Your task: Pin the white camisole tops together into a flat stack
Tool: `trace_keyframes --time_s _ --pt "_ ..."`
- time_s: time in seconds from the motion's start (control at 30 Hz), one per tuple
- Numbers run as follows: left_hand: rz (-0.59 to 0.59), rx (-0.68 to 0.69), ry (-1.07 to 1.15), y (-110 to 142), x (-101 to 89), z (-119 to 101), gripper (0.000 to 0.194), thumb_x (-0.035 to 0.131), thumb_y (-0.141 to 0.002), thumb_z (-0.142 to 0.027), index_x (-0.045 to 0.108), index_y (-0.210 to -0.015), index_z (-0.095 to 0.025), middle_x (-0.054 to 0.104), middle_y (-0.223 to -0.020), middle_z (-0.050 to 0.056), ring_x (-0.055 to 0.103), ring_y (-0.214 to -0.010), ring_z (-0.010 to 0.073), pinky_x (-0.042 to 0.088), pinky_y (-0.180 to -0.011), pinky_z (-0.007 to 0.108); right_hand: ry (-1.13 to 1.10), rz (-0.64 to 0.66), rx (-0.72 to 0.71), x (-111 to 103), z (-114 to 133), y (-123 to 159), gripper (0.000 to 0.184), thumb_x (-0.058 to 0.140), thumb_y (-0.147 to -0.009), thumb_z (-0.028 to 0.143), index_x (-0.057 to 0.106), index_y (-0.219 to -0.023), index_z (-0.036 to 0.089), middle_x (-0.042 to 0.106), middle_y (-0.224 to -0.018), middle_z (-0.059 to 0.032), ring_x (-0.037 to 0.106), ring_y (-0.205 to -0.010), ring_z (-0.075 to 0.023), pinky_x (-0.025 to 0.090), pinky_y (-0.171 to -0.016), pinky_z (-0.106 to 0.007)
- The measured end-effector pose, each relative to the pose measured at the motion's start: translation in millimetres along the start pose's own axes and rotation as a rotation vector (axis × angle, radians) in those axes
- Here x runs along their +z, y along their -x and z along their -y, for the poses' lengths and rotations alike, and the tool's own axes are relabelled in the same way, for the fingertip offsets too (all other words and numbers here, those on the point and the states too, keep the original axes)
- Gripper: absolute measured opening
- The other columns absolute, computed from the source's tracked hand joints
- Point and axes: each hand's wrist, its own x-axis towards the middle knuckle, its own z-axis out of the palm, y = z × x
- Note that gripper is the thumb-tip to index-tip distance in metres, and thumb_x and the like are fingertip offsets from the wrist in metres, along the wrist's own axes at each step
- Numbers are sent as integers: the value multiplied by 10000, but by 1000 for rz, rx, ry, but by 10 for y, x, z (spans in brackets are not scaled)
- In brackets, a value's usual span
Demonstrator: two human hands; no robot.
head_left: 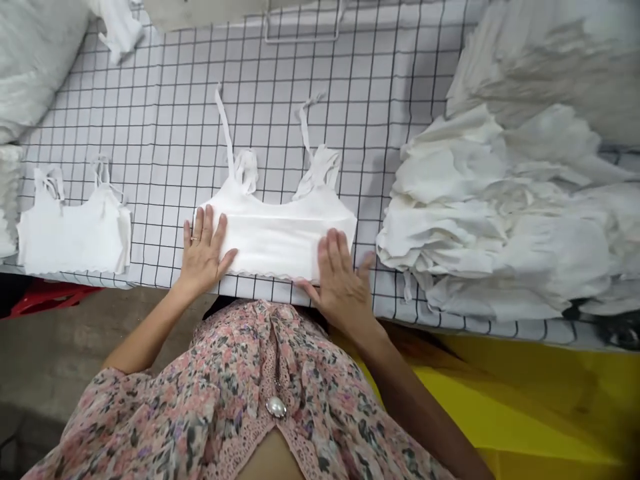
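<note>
Spread on the checked tablecloth in front of me is a white camisole top (pixel 270 233) with thin straps pointing away from me and a scalloped edge towards me. My left hand (pixel 203 250) rests flat on its left side, fingers stretched, a ring on one finger. On the right side lies my right hand (pixel 345 280), fingers extended and slightly blurred, its thumb by the lower edge. Neither hand grips the fabric. One strap stands out straight at the left; the right one is crumpled near its end.
To the left lies a small stack of similar white tops (pixel 75 230). A large heap of white garments (pixel 500 220) fills the right side. White bulky bundles (pixel 35 60) sit at the far left. The checked table (pixel 170 140) has its near edge at my waist; yellow containers (pixel 480 413) stand below.
</note>
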Motion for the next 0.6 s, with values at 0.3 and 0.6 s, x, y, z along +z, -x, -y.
trace_keyframes --time_s 0.3,0.6 --pt "-274 -152 353 -1731 -731 691 239 686 -974 -204 778 -1195 -197 809 -1279 98 749 -1164 238 617 -1053 430 -68 -342 -216 -502 -270 -790 534 607 -1103 318 561 -1602 134 656 -1554 -248 605 -1491 -430 473 -1196 -641" --pt "-200 -434 455 -3257 -451 1162 340 944 -675 -36 636 -694 -180 605 -738 22 608 -869 215 563 -959 460 9 -287 -383 -423 -60 -957 232 611 -1101 201 697 -1301 120 779 -1372 -189 743 -1278 -365 517 -1071 -553"
